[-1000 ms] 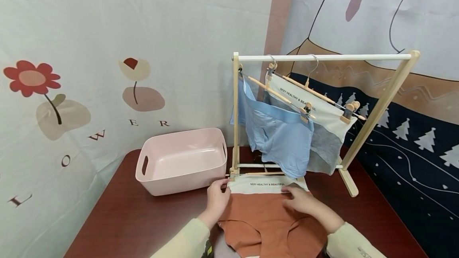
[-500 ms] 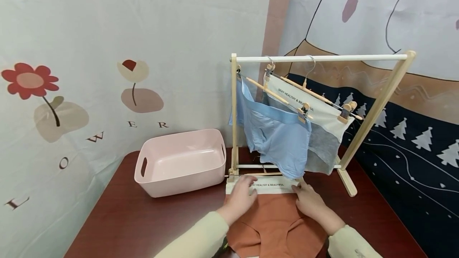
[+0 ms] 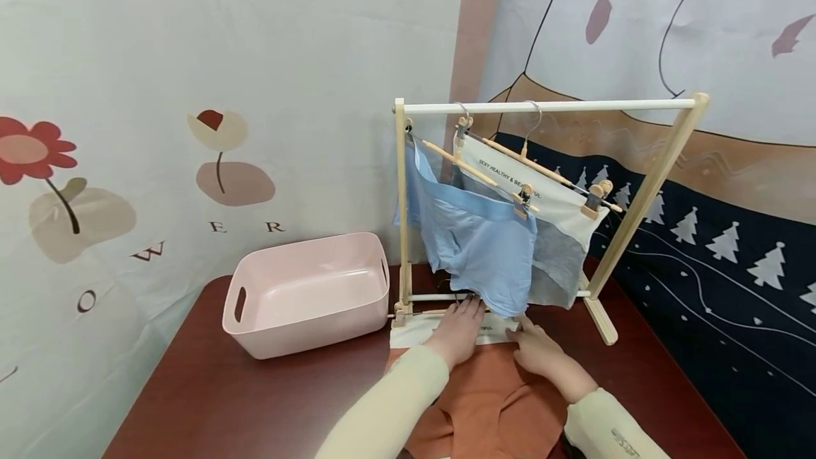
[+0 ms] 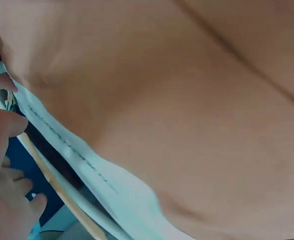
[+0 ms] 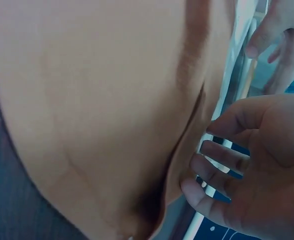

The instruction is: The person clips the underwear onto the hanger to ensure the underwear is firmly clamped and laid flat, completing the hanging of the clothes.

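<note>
In the head view, terracotta briefs [image 3: 484, 388] with a white printed waistband [image 3: 408, 335] lie on the table, clipped to a wooden clip hanger [image 3: 431, 312]. My left hand [image 3: 460, 331] reaches over the waistband with straight fingers, their tips near the hanger's hook at the rack's lower bar. At the right end of the waistband, my right hand [image 3: 542, 351] holds the briefs' edge between thumb and fingers. In the right wrist view, the right hand's curled fingers [image 5: 212, 175] touch the cloth edge. In the left wrist view, the left hand [image 4: 7, 170] is beside the hanger bar.
A wooden rack [image 3: 548, 106] stands behind the hands. Blue boxer briefs [image 3: 478, 225] and grey-and-white briefs [image 3: 554, 261] hang on it from clip hangers. Left of the rack, a pink basket [image 3: 274, 338] sits on the dark red table [image 3: 268, 402] by the wall.
My left hand has moved right and forward from the waistband's left end to its middle, near the hook. My right hand has shifted to the waistband's right end. The head view has turned slightly right.
</note>
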Tool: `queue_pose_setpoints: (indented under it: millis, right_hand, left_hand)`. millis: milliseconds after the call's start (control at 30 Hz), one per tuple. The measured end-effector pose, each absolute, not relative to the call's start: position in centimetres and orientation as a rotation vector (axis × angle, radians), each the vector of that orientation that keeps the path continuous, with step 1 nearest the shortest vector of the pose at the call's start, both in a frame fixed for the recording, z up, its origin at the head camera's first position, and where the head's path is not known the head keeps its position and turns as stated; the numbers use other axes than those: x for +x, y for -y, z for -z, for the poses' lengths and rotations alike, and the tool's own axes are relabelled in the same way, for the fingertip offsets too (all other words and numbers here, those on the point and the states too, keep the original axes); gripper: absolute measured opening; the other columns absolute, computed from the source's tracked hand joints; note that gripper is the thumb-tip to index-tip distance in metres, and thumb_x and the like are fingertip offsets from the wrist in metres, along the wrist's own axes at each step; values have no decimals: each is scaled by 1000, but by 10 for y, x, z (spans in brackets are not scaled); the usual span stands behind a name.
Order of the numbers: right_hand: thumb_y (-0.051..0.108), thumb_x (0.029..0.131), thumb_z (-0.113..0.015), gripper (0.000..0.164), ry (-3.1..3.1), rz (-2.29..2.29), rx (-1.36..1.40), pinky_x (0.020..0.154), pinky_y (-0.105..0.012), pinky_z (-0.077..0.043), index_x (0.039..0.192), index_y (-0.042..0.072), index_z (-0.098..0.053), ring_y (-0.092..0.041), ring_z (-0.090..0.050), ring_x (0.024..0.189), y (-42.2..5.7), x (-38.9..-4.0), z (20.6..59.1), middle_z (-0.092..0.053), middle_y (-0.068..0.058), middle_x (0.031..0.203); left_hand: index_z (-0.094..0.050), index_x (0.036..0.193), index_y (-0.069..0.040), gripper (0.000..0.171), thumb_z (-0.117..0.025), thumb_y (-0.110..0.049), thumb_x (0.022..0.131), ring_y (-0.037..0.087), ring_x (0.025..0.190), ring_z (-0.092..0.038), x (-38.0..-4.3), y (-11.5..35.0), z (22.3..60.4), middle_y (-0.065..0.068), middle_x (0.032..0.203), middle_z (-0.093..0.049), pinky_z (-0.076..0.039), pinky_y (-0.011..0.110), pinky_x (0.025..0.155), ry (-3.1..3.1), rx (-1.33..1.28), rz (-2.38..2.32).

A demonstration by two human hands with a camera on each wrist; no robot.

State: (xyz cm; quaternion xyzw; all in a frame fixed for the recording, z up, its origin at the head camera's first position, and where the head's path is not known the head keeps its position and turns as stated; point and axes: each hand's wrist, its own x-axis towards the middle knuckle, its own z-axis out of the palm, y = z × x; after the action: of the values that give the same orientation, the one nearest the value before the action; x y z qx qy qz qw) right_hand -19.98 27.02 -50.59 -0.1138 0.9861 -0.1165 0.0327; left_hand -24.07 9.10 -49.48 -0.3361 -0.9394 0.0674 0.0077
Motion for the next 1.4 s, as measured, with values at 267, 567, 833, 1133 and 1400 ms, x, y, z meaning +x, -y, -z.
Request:
queue_pose_setpoints:
  millis: [267,567,833,1133,1400]
  right_hand:
    - [2,80,-60,46,-2941,414,-279,79,-48,-46,126,0,-59,-35,-50,104,-269,-198,500,-41,-24,135]
    - [4,81,-59,51,-2957,317,-259,79,-53,-47,131,1,-54,-39,-44,114,-263,-193,505,-41,-22,134]
    - [6,80,-63,51,-2973,279,-268,69,-49,-47,130,2,-55,-33,-45,101,-259,-192,505,-46,-16,118]
    - [6,78,-63,52,-2967,309,-273,72,-52,-47,129,2,-56,-35,-45,105,-261,-188,504,-45,-16,118]
    - [7,79,-61,53,-2912,362,-253,90,-59,-41,132,1,-54,-47,-39,122,-265,-189,501,-48,-26,131]
  left_hand:
    - [-35,146,-14,54,-53,-24,96,20,138,-35,-242,-99,496,4,150,-36,-35,34,109,3069,-1003,-174]
    - [-61,125,-21,31,-58,-20,94,19,110,-56,-245,-99,502,0,116,-60,-46,35,95,2885,-981,-88]
    - [-69,102,-23,16,-63,-17,89,15,93,-58,-243,-104,505,-2,98,-61,-47,27,80,2778,-939,-212]
    - [-59,120,-25,31,-61,-19,89,17,90,-60,-235,-108,505,1,108,-61,-50,31,74,2773,-958,-120]
    - [-62,87,-20,16,-54,-31,96,14,66,-61,-230,-112,499,-2,74,-62,-47,26,54,2683,-888,108]
